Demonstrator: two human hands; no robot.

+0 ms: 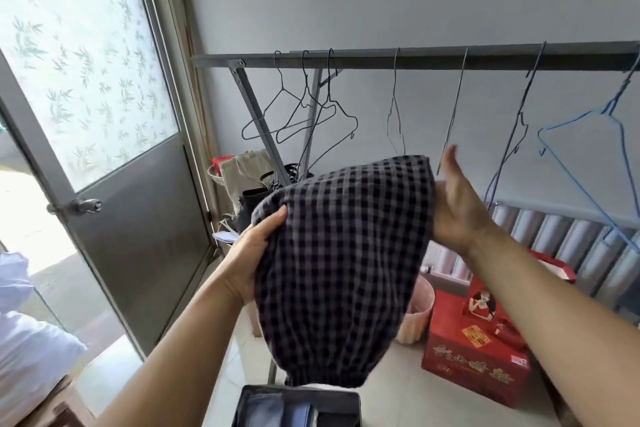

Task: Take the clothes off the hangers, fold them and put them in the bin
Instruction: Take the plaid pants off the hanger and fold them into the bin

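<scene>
The left hand [254, 253] pinched one edge of the checked garment [343, 263] while the right hand [457, 208], fingers open and flat, propped the other, likely folding it above the bin [298, 395].

Around me, off-task: door [104, 156] at my left, frosted leaf-patterned glass above, grey metal panel below, knob [83, 206] on its near edge. Red printed box [474, 354] on the floor at right. Pink wastebasket [417, 314] just left of it. Beige bag [242, 170] far behind. White bedding [31, 354] at near left.
</scene>
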